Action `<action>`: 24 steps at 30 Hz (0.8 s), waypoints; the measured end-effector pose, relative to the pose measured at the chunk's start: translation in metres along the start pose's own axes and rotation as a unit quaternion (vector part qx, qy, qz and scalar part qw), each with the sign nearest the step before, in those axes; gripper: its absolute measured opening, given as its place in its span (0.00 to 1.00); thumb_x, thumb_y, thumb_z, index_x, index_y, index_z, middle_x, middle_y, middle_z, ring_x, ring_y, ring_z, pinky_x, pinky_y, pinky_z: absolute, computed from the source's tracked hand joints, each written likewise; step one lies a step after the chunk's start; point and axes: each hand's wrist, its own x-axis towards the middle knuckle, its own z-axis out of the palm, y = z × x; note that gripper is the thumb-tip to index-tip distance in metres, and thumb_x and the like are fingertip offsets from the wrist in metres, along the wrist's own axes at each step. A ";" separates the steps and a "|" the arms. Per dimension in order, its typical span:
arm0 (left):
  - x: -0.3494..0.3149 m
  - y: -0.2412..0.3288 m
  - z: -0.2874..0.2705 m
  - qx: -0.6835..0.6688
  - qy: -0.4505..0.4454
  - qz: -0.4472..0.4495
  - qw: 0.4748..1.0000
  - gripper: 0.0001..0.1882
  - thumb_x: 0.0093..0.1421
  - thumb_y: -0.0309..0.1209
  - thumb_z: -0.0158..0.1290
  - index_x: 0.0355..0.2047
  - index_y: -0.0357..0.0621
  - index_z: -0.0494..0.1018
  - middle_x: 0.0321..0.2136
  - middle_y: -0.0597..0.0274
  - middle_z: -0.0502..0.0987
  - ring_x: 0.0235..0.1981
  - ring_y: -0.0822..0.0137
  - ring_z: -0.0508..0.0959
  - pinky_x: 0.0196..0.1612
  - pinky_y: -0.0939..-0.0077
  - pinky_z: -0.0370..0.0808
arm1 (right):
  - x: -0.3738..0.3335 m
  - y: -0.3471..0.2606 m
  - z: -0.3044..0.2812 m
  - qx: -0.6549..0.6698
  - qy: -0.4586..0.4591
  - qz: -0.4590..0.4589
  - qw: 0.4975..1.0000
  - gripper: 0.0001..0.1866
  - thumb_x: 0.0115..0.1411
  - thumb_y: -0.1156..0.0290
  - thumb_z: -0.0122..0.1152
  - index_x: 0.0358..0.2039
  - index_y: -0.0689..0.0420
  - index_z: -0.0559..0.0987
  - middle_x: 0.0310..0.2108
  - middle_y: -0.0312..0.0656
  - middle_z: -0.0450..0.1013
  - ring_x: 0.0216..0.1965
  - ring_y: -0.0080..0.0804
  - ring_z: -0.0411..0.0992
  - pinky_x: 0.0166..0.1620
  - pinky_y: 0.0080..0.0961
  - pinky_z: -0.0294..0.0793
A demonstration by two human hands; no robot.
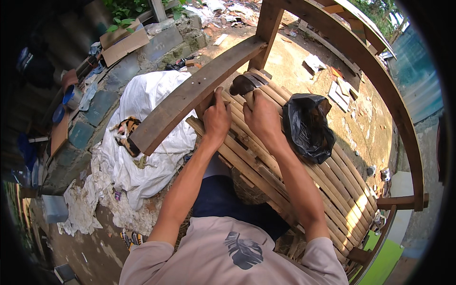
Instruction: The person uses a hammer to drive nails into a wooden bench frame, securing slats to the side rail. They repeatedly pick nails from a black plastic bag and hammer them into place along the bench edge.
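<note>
a calico cat (127, 129), seemingly, on white sheeting (151, 97)

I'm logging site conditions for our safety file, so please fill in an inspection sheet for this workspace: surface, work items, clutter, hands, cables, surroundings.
Surface: slatted wooden seat, sunlit in patches toward its right end.
Work items: hammer with a dark head; wooden armrest beside it.
Clutter: open black plastic bag on the slats; crumpled white sheet at left, with what looks like a calico cat on it.
Hands: right hand grips the hammer's handle; left hand is by the armrest, its grip unclear.
Cables: nothing seen.
Surroundings: low block wall at left; scraps on the ground beyond.
</note>
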 end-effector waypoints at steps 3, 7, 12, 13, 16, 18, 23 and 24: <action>-0.001 0.002 0.002 -0.002 0.006 -0.004 1.000 0.33 0.61 0.27 0.58 0.64 0.38 0.58 0.19 0.41 0.78 0.25 0.38 0.81 0.29 0.45 0.76 | -0.001 0.006 0.004 -0.025 -0.017 -0.007 1.000 0.16 0.60 0.67 0.62 0.43 0.66 0.74 0.33 0.64 0.77 0.39 0.64 0.76 0.43 0.54 0.74; -0.005 0.000 -0.004 -0.029 0.008 -0.006 1.000 0.27 0.61 0.27 0.59 0.60 0.36 0.67 0.27 0.39 0.81 0.31 0.39 0.82 0.34 0.47 0.78 | 0.000 0.000 -0.005 -0.025 0.011 -0.015 1.000 0.17 0.60 0.65 0.63 0.42 0.66 0.74 0.33 0.63 0.77 0.39 0.64 0.76 0.44 0.53 0.74; -0.030 -0.001 -0.027 0.049 -0.016 0.086 0.995 0.24 0.60 0.30 0.61 0.55 0.34 0.74 0.51 0.40 0.78 0.54 0.45 0.77 0.56 0.56 0.75 | -0.002 0.003 -0.015 0.007 0.007 0.010 1.000 0.21 0.60 0.63 0.64 0.45 0.68 0.75 0.34 0.64 0.77 0.40 0.63 0.77 0.44 0.50 0.75; -0.033 -0.002 -0.032 0.051 -0.053 0.089 0.993 0.25 0.60 0.32 0.62 0.56 0.35 0.74 0.54 0.40 0.77 0.57 0.45 0.74 0.58 0.56 0.73 | 0.000 0.007 -0.012 0.014 -0.001 0.014 1.000 0.22 0.60 0.63 0.64 0.46 0.68 0.75 0.35 0.64 0.78 0.40 0.63 0.77 0.44 0.49 0.75; -0.036 0.004 -0.037 0.084 -0.097 0.116 0.985 0.28 0.60 0.40 0.62 0.58 0.38 0.74 0.58 0.41 0.73 0.61 0.45 0.71 0.62 0.53 0.70 | 0.000 0.013 -0.010 0.033 -0.004 0.014 0.999 0.23 0.61 0.62 0.64 0.48 0.68 0.75 0.35 0.64 0.78 0.40 0.62 0.78 0.44 0.48 0.75; -0.033 0.006 -0.036 0.097 -0.111 0.122 0.981 0.30 0.60 0.44 0.61 0.59 0.40 0.73 0.60 0.41 0.71 0.62 0.44 0.70 0.63 0.52 0.68 | -0.001 0.014 -0.008 0.042 0.003 0.000 0.999 0.22 0.62 0.62 0.63 0.48 0.68 0.75 0.35 0.64 0.77 0.41 0.61 0.78 0.44 0.47 0.75; -0.028 0.007 -0.028 0.109 -0.136 0.134 0.976 0.34 0.60 0.46 0.60 0.62 0.39 0.70 0.63 0.42 0.69 0.64 0.45 0.67 0.65 0.53 0.66 | -0.005 0.006 -0.008 0.072 -0.006 -0.009 0.997 0.21 0.63 0.63 0.62 0.47 0.69 0.75 0.36 0.65 0.77 0.41 0.62 0.78 0.45 0.47 0.75; -0.028 0.007 -0.028 0.110 -0.130 0.133 0.976 0.35 0.61 0.47 0.59 0.62 0.37 0.69 0.62 0.43 0.69 0.63 0.46 0.68 0.65 0.53 0.66 | -0.005 0.006 -0.007 0.066 -0.013 -0.013 0.998 0.21 0.63 0.64 0.63 0.48 0.69 0.75 0.36 0.65 0.77 0.41 0.62 0.77 0.44 0.46 0.75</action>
